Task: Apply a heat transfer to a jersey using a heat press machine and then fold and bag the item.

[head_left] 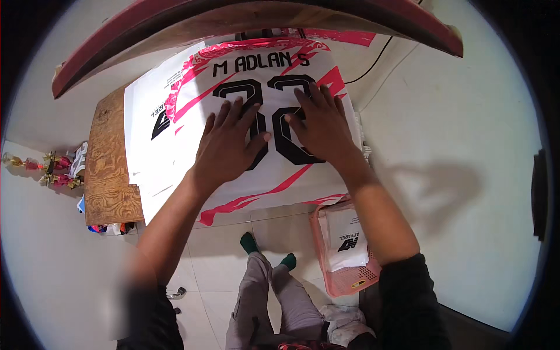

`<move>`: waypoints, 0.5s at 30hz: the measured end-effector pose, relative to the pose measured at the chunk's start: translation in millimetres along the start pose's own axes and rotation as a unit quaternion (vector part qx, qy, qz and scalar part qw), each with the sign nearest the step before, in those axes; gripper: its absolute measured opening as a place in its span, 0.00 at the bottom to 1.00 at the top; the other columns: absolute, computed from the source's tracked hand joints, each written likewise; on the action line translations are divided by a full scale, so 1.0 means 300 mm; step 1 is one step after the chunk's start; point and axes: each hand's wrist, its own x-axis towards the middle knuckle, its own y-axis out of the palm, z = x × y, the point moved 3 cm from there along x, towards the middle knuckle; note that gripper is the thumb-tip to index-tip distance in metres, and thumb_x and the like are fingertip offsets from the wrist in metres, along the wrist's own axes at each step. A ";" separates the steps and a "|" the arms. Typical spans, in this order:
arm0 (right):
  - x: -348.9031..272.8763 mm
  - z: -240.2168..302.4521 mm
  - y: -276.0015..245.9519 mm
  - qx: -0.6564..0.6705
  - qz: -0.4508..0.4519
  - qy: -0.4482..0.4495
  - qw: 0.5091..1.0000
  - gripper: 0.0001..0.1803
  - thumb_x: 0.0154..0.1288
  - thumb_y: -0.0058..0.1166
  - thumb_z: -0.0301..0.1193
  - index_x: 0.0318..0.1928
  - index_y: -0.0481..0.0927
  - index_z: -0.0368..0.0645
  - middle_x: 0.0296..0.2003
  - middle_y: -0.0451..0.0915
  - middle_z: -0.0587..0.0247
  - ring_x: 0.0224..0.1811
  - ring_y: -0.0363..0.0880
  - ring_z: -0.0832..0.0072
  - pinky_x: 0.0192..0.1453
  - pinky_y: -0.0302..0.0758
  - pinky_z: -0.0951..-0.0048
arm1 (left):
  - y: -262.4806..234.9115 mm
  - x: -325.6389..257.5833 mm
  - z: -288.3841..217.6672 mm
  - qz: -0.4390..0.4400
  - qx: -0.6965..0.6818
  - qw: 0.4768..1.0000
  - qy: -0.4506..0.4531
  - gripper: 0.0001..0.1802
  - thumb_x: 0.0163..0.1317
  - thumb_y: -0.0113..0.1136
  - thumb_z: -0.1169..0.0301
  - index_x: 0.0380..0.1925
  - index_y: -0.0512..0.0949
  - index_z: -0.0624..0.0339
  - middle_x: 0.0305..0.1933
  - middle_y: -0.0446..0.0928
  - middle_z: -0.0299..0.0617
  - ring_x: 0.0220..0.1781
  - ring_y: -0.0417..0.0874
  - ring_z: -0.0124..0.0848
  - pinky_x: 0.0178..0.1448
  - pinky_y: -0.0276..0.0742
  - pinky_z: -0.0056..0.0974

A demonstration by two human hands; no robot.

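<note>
The white-and-red jersey (pixel 269 111) lies spread on the table (pixel 111 163), directly under both hands. The left hand (pixel 230 143) rests palm down on the left numeral (pixel 233 87), its fingers spread apart and pointing far, the thumb out to the right. The right hand (pixel 324 125) lies the same way on the right numeral (pixel 291 153), fingers spread, thumb toward the left. The two hands are well apart, with a strip of jersey between the thumbs.

The jersey's right edge is just beyond the right hand; its left part overlaps white bags (pixel 140 122), which cover some of the wood. More cloth shows on the near side, down to a red-striped edge above the tiled floor (pixel 216 262). Bare tabletop shows at the far left. A red-brown panel (pixel 402 23) arches over the far side, limiting room there; to the right, some space separates the jersey from the wall (pixel 466 105). A pink basket (pixel 321 256) sits low on the near right.

The jersey's lettering (pixel 262 64) is at the far end, its tops pointing far. The visible cloth seems longer from near to far, though its far end is hard to make out.
</note>
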 end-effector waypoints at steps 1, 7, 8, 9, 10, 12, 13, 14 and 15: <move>-0.034 0.004 -0.007 -0.004 0.032 0.006 0.999 0.34 0.73 0.56 0.48 0.73 0.70 0.46 0.74 0.64 0.39 0.79 0.60 0.43 0.79 0.57 0.41 | 0.015 -0.025 0.001 -0.003 0.020 1.000 0.004 0.36 0.73 0.55 0.45 0.73 0.69 0.53 0.78 0.63 0.62 0.81 0.60 0.60 0.80 0.55 0.65; -0.035 -0.084 0.016 0.144 -0.098 -0.014 0.985 0.23 0.66 0.62 0.34 0.60 0.80 0.41 0.65 0.76 0.46 0.71 0.70 0.45 0.74 0.65 0.42 | 0.029 -0.020 -0.059 -0.083 -0.041 0.995 -0.036 0.33 0.71 0.59 0.52 0.71 0.72 0.56 0.76 0.66 0.62 0.78 0.63 0.61 0.80 0.57 0.61; -0.057 -0.051 0.016 0.133 -0.099 -0.031 0.986 0.23 0.67 0.61 0.35 0.61 0.80 0.42 0.65 0.76 0.46 0.71 0.69 0.45 0.74 0.64 0.41 | 0.034 -0.051 -0.082 -0.065 -0.030 0.996 -0.053 0.34 0.69 0.60 0.54 0.71 0.71 0.56 0.76 0.65 0.60 0.79 0.63 0.61 0.81 0.56 0.61; -0.099 -0.016 0.022 0.120 -0.099 -0.049 0.987 0.23 0.67 0.61 0.35 0.61 0.80 0.42 0.66 0.75 0.46 0.72 0.68 0.45 0.75 0.63 0.40 | 0.036 -0.087 -0.123 -0.058 -0.027 0.996 -0.065 0.34 0.69 0.60 0.54 0.71 0.71 0.55 0.77 0.65 0.60 0.79 0.62 0.61 0.81 0.56 0.61; -0.148 0.022 0.054 0.101 -0.073 -0.040 0.991 0.25 0.68 0.59 0.36 0.64 0.78 0.44 0.68 0.73 0.46 0.75 0.64 0.46 0.78 0.60 0.39 | 0.035 -0.121 -0.160 -0.050 -0.024 0.996 -0.076 0.34 0.69 0.60 0.54 0.72 0.71 0.55 0.77 0.64 0.59 0.79 0.62 0.60 0.81 0.56 0.60; -0.230 0.107 0.056 0.070 -0.015 -0.021 0.997 0.29 0.70 0.57 0.39 0.69 0.74 0.45 0.73 0.66 0.46 0.79 0.59 0.45 0.81 0.54 0.39 | 0.079 -0.195 -0.176 -0.044 -0.005 0.996 -0.077 0.36 0.66 0.63 0.56 0.74 0.68 0.50 0.80 0.61 0.56 0.81 0.59 0.57 0.81 0.55 0.62; -0.263 0.116 0.069 0.054 -0.012 -0.025 0.998 0.31 0.71 0.56 0.40 0.71 0.72 0.45 0.75 0.64 0.46 0.80 0.57 0.45 0.81 0.53 0.38 | 0.091 -0.207 -0.178 -0.041 0.011 0.997 -0.063 0.37 0.65 0.64 0.57 0.74 0.68 0.49 0.80 0.60 0.55 0.82 0.58 0.56 0.80 0.54 0.62; -0.269 0.115 0.076 0.050 0.009 -0.023 0.998 0.32 0.73 0.54 0.43 0.73 0.70 0.44 0.77 0.61 0.45 0.81 0.54 0.44 0.81 0.51 0.37 | 0.091 -0.219 -0.171 -0.037 0.029 0.998 -0.049 0.38 0.64 0.65 0.58 0.75 0.68 0.48 0.81 0.59 0.54 0.82 0.58 0.55 0.80 0.54 0.62; -0.271 0.113 0.083 0.065 0.007 -0.019 0.998 0.33 0.73 0.55 0.43 0.73 0.70 0.44 0.77 0.61 0.44 0.81 0.54 0.43 0.81 0.51 0.37 | 0.096 -0.224 -0.152 -0.034 0.038 0.998 -0.045 0.39 0.62 0.67 0.59 0.75 0.68 0.48 0.81 0.59 0.52 0.83 0.57 0.54 0.80 0.54 0.63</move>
